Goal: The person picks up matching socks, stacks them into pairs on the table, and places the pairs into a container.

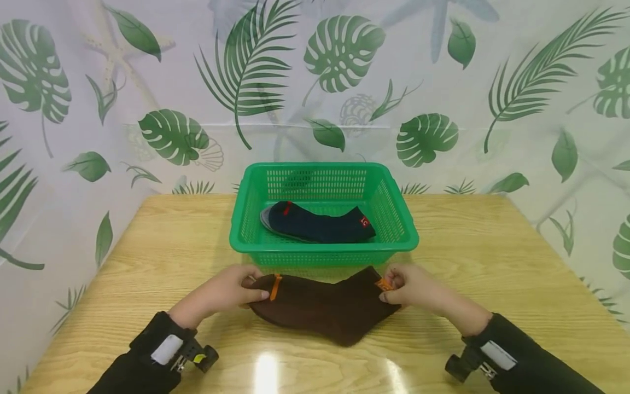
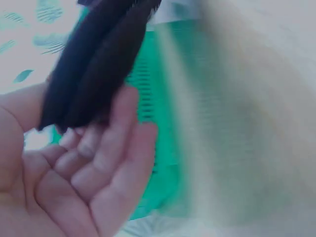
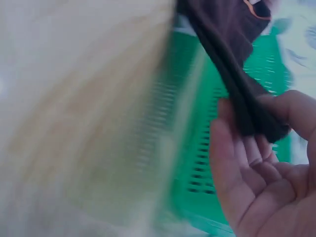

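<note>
A dark brown sock (image 1: 320, 306) with orange marks is stretched sideways between both hands, in front of the green basket. At its toe end, my left hand (image 1: 241, 290) pinches the fabric between thumb and fingers. My right hand (image 1: 413, 287) pinches the cuff end, beside an orange label. The left wrist view shows the sock's toe (image 2: 94, 69) between thumb and fingers of the left hand (image 2: 84, 173). In the right wrist view, the folded cuff (image 3: 247, 108) lies between thumb and fingers of the right hand (image 3: 266, 182).
A green plastic basket (image 1: 325, 248) stands at the back middle of the wooden table (image 1: 162, 241). Inside it lie dark navy socks (image 1: 320, 225) with red marks and a grey toe. Behind the table hangs a leaf-patterned cloth (image 1: 315, 109).
</note>
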Motion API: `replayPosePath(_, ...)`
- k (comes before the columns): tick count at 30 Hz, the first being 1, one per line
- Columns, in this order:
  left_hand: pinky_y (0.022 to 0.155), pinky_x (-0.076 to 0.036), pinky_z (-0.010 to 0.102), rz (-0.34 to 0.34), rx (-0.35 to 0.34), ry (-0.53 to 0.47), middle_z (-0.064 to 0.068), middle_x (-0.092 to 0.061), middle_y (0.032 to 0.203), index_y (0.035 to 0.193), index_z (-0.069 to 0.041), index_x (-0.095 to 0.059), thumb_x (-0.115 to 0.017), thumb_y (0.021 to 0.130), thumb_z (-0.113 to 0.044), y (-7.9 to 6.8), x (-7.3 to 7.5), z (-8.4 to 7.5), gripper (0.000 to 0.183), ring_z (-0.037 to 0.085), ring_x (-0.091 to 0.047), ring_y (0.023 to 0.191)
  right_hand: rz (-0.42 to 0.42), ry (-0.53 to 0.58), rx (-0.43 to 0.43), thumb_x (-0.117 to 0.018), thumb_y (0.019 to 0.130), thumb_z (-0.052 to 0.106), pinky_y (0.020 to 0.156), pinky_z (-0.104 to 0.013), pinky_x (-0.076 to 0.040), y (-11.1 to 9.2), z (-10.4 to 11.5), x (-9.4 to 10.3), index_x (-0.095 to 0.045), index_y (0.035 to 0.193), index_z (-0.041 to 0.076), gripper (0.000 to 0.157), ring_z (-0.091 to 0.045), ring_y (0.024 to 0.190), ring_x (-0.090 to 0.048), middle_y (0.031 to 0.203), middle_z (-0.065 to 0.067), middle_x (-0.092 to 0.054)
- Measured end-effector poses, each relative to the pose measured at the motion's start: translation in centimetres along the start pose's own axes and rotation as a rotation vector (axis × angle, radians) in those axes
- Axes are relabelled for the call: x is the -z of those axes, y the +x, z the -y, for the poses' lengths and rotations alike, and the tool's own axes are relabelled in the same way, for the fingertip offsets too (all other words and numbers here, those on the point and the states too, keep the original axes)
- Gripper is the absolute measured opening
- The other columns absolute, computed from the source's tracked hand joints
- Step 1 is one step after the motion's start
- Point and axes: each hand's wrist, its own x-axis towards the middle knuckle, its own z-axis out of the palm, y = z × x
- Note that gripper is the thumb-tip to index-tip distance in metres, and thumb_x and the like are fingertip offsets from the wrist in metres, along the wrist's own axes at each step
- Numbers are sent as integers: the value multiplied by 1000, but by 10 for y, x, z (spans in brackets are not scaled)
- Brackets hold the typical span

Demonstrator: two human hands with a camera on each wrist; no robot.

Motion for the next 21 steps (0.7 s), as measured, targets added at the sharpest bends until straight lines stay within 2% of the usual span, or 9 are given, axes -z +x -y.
replayPosePath(3,73,-57,38,57,-44,-176,13,-69,96,111,7,-56,-66,93,-15,-6,18,-11,30,21,-68,84,68,173,3,-70,88,10,66,-29,-53,-11,15,17,-49,118,-13,43,-11,72,-60,84,-3,-63)
replayPosePath(5,76,-57,38,54,-65,-228,12,-70,96,111,7,-55,-63,95,-15,-9,32,-21,28,20,-68,84,94,234,18,-67,90,11,74,-29,-54,-17,26,29,-44,128,-16,52,-12,82,-64,96,-7,-67)
replayPosePath(7,79,-56,38,23,-69,-272,11,-70,96,113,8,-54,-60,97,-14,-9,44,-31,27,19,-69,83,77,245,34,-66,91,11,78,-29,-53,-20,37,41,-49,127,-13,46,-12,86,-64,100,-6,-67)
replayPosePath(10,78,-56,36,-68,-52,-304,8,-70,93,116,7,-52,-55,100,-13,-1,59,-47,26,16,-69,78,-3,230,59,-63,93,12,75,-31,-53,-14,53,58,-59,114,-4,26,-11,84,-63,95,-1,-67)
replayPosePath(12,79,-56,36,-145,-28,-318,7,-68,93,119,6,-50,-52,101,-13,11,65,-58,27,14,-68,75,-69,227,44,-61,95,12,71,-31,-54,-3,63,68,-59,115,-3,25,-11,81,-63,94,1,-66)
replayPosePath(16,83,-56,36,-314,43,-397,13,-60,109,130,1,-46,-50,102,-18,44,68,-79,34,18,-65,87,-197,200,-34,-58,98,18,68,-29,-56,32,78,80,-53,123,-7,35,-10,81,-60,102,-5,-60)
replayPosePath(17,85,-55,36,-348,56,-430,14,-58,113,132,-1,-46,-50,101,-19,54,67,-82,36,20,-64,93,-228,196,-71,-57,99,19,68,-28,-56,42,80,81,-52,119,-8,34,-9,75,-57,99,-7,-56)
replayPosePath(19,87,-54,36,-402,83,-507,14,-55,122,135,-3,-45,-52,100,-20,74,62,-87,39,23,-62,102,-266,231,-131,-57,99,21,68,-26,-56,63,78,79,-50,123,-8,39,-9,74,-55,108,-13,-54)
replayPosePath(21,90,-53,37,-431,103,-573,15,-53,128,137,-4,-44,-53,99,-20,94,55,-88,43,26,-60,109,-290,290,-187,-57,99,20,67,-24,-55,82,73,74,-50,121,-9,37,-8,71,-53,106,-14,-52)
